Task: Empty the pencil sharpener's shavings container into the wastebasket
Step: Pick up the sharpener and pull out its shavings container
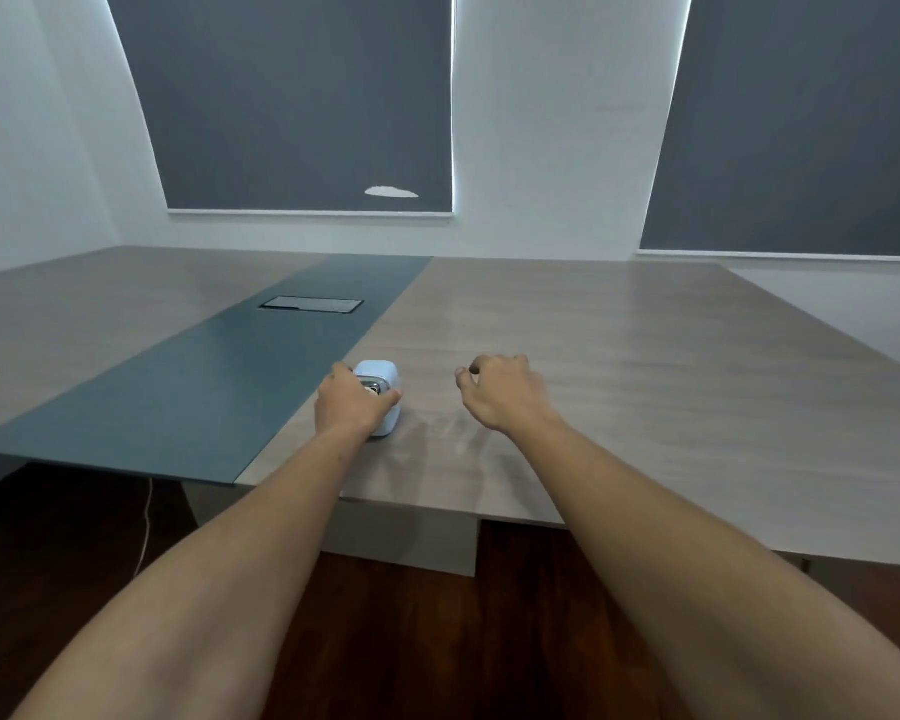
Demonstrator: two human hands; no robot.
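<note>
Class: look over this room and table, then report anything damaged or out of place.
The dark roller blind has a torn patch near its bottom edge, with light showing through. No shavings show on the table.

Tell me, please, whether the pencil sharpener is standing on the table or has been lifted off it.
Standing: the pencil sharpener rests base-down on the table, with the left hand wrapped around it.

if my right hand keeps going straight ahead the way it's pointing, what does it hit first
Probably nothing. The right hand, loosely curled and holding nothing visible, points across bare table toward the far wall. The pencil sharpener sits off to its left under the left hand.
</note>
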